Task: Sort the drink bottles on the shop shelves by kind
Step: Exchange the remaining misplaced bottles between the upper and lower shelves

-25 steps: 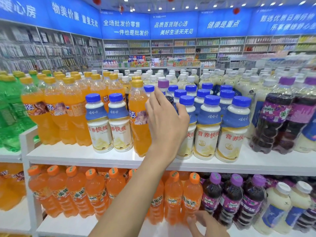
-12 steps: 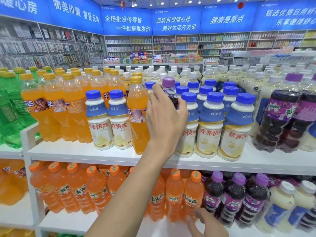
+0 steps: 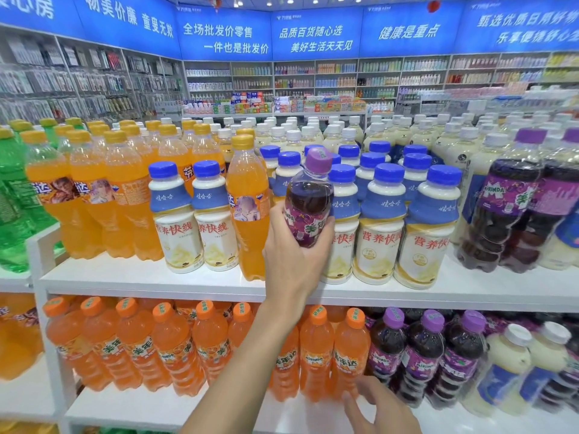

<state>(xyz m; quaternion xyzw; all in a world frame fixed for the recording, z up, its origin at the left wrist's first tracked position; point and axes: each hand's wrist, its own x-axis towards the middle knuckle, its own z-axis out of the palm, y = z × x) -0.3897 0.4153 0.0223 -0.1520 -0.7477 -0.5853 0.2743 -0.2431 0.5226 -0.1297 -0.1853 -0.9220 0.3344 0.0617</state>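
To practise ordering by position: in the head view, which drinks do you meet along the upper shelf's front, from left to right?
green soda bottles, orange Fanta bottles, two blue-capped milk drinks, lone orange bottle, purple grape bottle in the left hand, three blue-capped milk drinks, large purple Mirinda bottles.

You are working bare-armed and bare-handed. Your left forearm [image 3: 250,364] is showing uncovered along all of its visible length, slim and narrowing toward the wrist, its surface looking smooth under the bright shop lighting. Your left hand [image 3: 294,258] is showing bare too, with slim fingers and the back of it looking even, the knuckles rounding only faintly. Your right hand [image 3: 382,408] is showing only in part, being cut off by the bottom edge and looking blurred, so its finer details are not reading clearly; what is showing of it is bare as well.
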